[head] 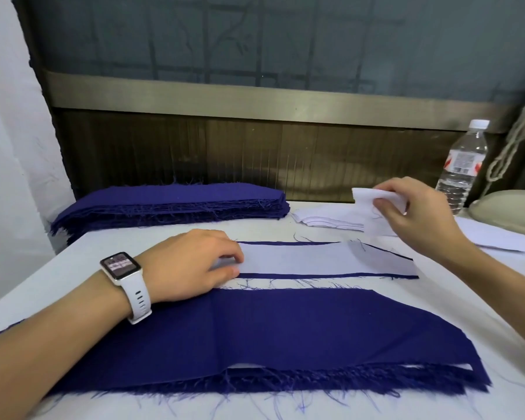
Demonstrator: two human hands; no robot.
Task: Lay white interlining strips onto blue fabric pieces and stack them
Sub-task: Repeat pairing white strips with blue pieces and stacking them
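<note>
Right now your right hand pinches one white interlining strip between thumb and fingertips, lifted just clear of the pile of white strips, probably so that only a single layer comes away. Your left hand nips the left end of the laid strip, thumb and forefinger closed on it, which likely keeps it square on the blue piece beneath; a thin blue margin shows along both long edges. Nearer you lies the finished stack, blue uppermost with white peeping at its near edge. The supply stack of blue pieces waits at the far left of the table, handy to your left hand; a water bottle stands well apart at the right
</note>
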